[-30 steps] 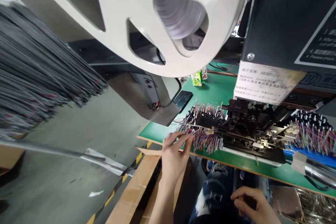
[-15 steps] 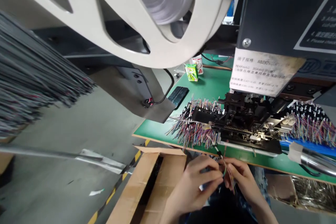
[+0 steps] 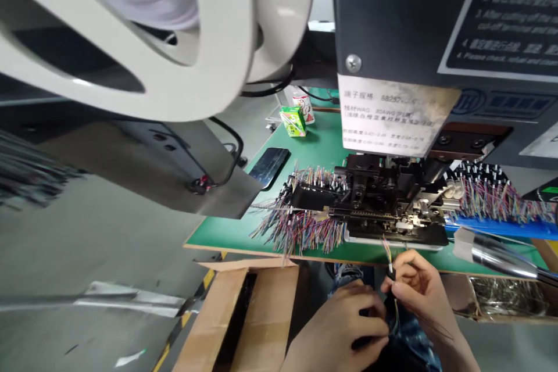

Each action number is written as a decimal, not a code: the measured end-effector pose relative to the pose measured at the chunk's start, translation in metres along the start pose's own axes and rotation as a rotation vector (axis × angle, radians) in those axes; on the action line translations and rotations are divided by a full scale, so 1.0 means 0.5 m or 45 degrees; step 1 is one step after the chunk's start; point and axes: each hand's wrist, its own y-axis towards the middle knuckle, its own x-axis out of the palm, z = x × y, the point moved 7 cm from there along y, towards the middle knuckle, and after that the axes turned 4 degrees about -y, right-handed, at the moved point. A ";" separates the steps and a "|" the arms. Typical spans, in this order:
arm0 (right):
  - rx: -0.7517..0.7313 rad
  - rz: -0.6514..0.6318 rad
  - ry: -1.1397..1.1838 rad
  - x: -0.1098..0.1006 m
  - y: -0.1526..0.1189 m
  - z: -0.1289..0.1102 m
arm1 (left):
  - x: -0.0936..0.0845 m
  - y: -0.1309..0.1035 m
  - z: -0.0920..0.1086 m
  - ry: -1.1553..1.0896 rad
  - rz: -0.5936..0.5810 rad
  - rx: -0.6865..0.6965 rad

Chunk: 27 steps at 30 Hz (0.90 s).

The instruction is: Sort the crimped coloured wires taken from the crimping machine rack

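In front of the bench edge, my right hand [image 3: 416, 285] pinches a thin wire harness [image 3: 391, 272] at its black sleeve. Fine coloured wire ends fan upward from it towards the machine. My left hand [image 3: 349, 325] is just left and lower, its fingers curled together close to the harness's lower wires; what lies between its fingertips is hidden. Above the hands stands a black crimping machine head [image 3: 383, 197] with metal tooling. Piles of similar wire harnesses lie on both sides of it, a left pile [image 3: 300, 221] and a right pile [image 3: 501, 192].
A green bench top [image 3: 235, 226] carries a phone [image 3: 270, 167] and a green box [image 3: 293, 121]. An open cardboard box [image 3: 261, 308] stands at lower left, another box [image 3: 462, 296] at right. A big white reel [image 3: 226, 29] overhangs the left; a metal tube [image 3: 501, 256] juts in at right.
The view has shifted right. My hands have drawn slightly apart, the left lower; the harness now stands in my right fingers with its coloured ends upward.
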 end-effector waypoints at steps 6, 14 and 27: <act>-0.001 -0.055 -0.122 -0.019 -0.012 -0.009 | -0.005 0.020 -0.025 -0.212 -0.128 -0.112; -0.013 -0.254 -0.001 -0.030 -0.002 -0.009 | -0.057 0.052 -0.068 -0.870 0.610 -0.365; 0.072 -0.142 0.072 -0.039 -0.014 -0.025 | -0.013 0.107 -0.062 -0.975 0.551 -0.556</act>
